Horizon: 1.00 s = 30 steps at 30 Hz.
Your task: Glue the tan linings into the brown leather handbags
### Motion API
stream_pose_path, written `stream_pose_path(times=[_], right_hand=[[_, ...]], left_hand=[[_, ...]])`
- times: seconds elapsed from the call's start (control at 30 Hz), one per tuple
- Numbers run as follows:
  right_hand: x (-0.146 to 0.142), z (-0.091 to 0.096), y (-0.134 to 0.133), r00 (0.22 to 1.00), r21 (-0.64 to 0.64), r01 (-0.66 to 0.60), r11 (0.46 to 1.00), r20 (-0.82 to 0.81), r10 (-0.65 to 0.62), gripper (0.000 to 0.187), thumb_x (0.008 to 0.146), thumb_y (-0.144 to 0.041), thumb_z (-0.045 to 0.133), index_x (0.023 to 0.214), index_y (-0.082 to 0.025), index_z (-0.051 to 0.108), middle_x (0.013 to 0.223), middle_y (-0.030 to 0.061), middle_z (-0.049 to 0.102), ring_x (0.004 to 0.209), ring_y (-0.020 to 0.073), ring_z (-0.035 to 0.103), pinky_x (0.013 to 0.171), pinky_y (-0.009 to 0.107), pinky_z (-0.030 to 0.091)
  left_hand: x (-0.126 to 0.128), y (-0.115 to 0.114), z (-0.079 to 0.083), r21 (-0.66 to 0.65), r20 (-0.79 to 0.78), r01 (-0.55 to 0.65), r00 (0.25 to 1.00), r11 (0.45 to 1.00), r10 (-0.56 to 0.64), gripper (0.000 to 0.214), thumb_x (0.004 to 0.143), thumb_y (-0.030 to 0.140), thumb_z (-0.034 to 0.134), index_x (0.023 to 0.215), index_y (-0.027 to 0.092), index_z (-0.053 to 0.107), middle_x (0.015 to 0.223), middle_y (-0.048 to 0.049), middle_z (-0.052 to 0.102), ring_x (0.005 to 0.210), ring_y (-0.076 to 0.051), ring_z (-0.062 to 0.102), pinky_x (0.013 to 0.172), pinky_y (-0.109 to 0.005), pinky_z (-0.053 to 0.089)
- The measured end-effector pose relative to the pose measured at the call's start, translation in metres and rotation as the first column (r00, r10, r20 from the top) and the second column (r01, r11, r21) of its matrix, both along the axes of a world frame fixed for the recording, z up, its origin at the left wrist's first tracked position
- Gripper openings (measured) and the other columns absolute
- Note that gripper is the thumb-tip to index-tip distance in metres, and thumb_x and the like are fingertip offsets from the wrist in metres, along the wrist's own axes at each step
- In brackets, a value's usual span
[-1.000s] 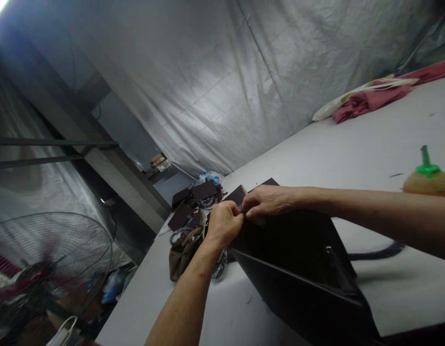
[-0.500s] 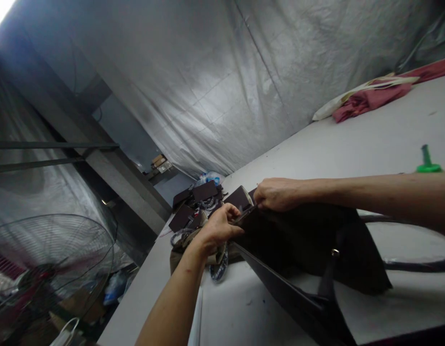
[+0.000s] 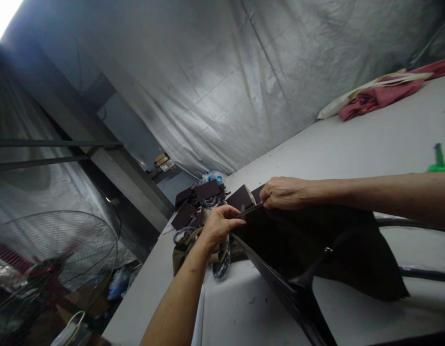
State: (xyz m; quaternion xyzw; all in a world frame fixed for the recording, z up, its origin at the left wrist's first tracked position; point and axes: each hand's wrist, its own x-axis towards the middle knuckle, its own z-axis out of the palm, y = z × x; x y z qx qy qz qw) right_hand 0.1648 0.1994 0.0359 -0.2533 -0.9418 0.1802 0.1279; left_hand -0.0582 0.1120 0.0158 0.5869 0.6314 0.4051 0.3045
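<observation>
A large dark brown bag (image 3: 316,250) lies on the white table (image 3: 369,149) in front of me. My left hand (image 3: 218,226) is closed, pinching the bag's upper edge at its left end. My right hand (image 3: 283,192) is closed too, gripping the same edge a little further right. Between the two hands the edge is pulled taut. A dark strap (image 3: 416,271) of the bag trails off to the right. The fingertips of both hands are partly hidden by the bag's edge.
Several dark brown leather pieces (image 3: 204,192) and an olive cloth (image 3: 184,250) lie past my left hand. Red and white fabric (image 3: 377,93) sits at the far right. A green-capped bottle (image 3: 439,163) shows behind my right forearm. A standing fan (image 3: 53,269) is below left. A silver tarp (image 3: 225,72) hangs behind.
My hands, close together on the bag's edge a second ago, have drawn apart, the right one moving right. The bag has lifted and spread, with its strap swinging out.
</observation>
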Motion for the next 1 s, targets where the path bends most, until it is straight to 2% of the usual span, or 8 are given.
stream_pose_path(times=[0.17, 0.33, 0.5, 0.6, 0.7, 0.8, 0.93, 1.0], right_hand=[[0.0, -0.003, 0.002, 1.0, 0.033, -0.013, 0.999, -0.006, 0.013, 0.027, 0.071, -0.023, 0.045, 0.074, -0.016, 0.07, 0.065, 0.0043, 0.06, 0.057, 0.0147, 0.05, 0.055, 0.027, 0.032], [-0.002, -0.003, -0.001, 1.0, 0.01, 0.002, 1.0, -0.019, -0.002, 0.025, 0.07, -0.023, 0.045, 0.074, -0.017, 0.069, 0.064, 0.0033, 0.06, 0.055, 0.0144, 0.05, 0.053, 0.026, 0.032], [0.0, -0.006, 0.002, 0.999, -0.007, -0.015, 1.0, -0.037, 0.014, 0.022, 0.069, -0.023, 0.045, 0.07, -0.017, 0.067, 0.059, 0.0011, 0.054, 0.053, 0.0131, 0.046, 0.052, 0.026, 0.031], [0.001, -0.007, 0.007, 0.998, -0.063, -0.045, 0.997, -0.053, 0.042, 0.021, 0.07, -0.023, 0.046, 0.07, -0.016, 0.066, 0.063, 0.002, 0.058, 0.057, 0.0142, 0.05, 0.053, 0.025, 0.033], [0.002, -0.006, 0.008, 0.998, -0.075, -0.024, 0.997, -0.051, 0.02, 0.025, 0.071, -0.02, 0.046, 0.079, -0.017, 0.069, 0.072, 0.0036, 0.064, 0.064, 0.0167, 0.056, 0.058, 0.026, 0.036], [0.0, -0.002, 0.0, 0.996, 0.009, -0.024, 1.0, -0.083, 0.025, 0.03, 0.07, -0.017, 0.048, 0.09, -0.019, 0.07, 0.085, 0.0048, 0.068, 0.076, 0.0195, 0.06, 0.067, 0.027, 0.04], [-0.008, 0.0, -0.012, 0.965, 0.208, -0.164, 0.964, -0.17, 0.201, 0.025, 0.068, -0.014, 0.054, 0.088, -0.017, 0.069, 0.098, 0.0087, 0.066, 0.095, 0.0235, 0.057, 0.083, 0.031, 0.041], [-0.013, -0.003, -0.014, 0.953, 0.287, -0.189, 0.939, -0.175, 0.246, 0.019, 0.071, -0.015, 0.056, 0.087, -0.016, 0.068, 0.098, 0.0095, 0.064, 0.099, 0.0239, 0.054, 0.085, 0.032, 0.04]], left_hand=[[0.004, -0.003, 0.003, -0.005, -0.109, -0.028, 0.994, 1.0, 0.027, 0.021, 0.055, 0.023, 0.082, 0.068, 0.013, 0.069, 0.062, 0.0012, 0.064, 0.057, -0.01, 0.055, 0.06, -0.023, 0.043], [0.007, 0.0, 0.001, 0.029, -0.203, -0.04, 0.978, 0.999, 0.045, 0.01, 0.061, 0.018, 0.074, 0.063, 0.015, 0.065, 0.059, 0.0038, 0.058, 0.055, -0.009, 0.05, 0.056, -0.022, 0.037], [0.013, -0.003, -0.003, 0.093, -0.237, -0.077, 0.967, 0.993, 0.097, 0.017, 0.065, 0.026, 0.074, 0.059, 0.016, 0.061, 0.054, 0.0053, 0.051, 0.053, -0.009, 0.044, 0.051, -0.021, 0.03], [0.012, -0.007, -0.003, 0.063, -0.213, -0.027, 0.976, 0.998, 0.04, 0.012, 0.068, 0.027, 0.071, 0.069, 0.016, 0.066, 0.062, 0.0033, 0.059, 0.059, -0.01, 0.051, 0.055, -0.021, 0.035], [0.012, -0.009, -0.002, 0.001, -0.178, 0.037, 0.983, 0.999, -0.036, 0.013, 0.068, 0.026, 0.071, 0.076, 0.016, 0.07, 0.07, 0.0009, 0.065, 0.065, -0.012, 0.056, 0.059, -0.022, 0.04], [0.015, -0.01, 0.001, -0.009, -0.138, 0.016, 0.99, 1.0, -0.017, 0.013, 0.067, 0.024, 0.073, 0.075, 0.014, 0.07, 0.068, 0.0006, 0.065, 0.062, -0.012, 0.056, 0.059, -0.022, 0.041], [0.019, -0.011, 0.003, 0.014, -0.128, -0.016, 0.992, 1.0, 0.017, 0.012, 0.064, 0.021, 0.075, 0.072, 0.013, 0.071, 0.065, 0.0004, 0.065, 0.059, -0.011, 0.055, 0.058, -0.022, 0.04], [0.019, -0.011, 0.004, 0.022, -0.117, -0.006, 0.993, 1.0, 0.009, 0.013, 0.063, 0.021, 0.077, 0.071, 0.012, 0.072, 0.064, 0.0002, 0.065, 0.058, -0.01, 0.054, 0.058, -0.022, 0.039]])
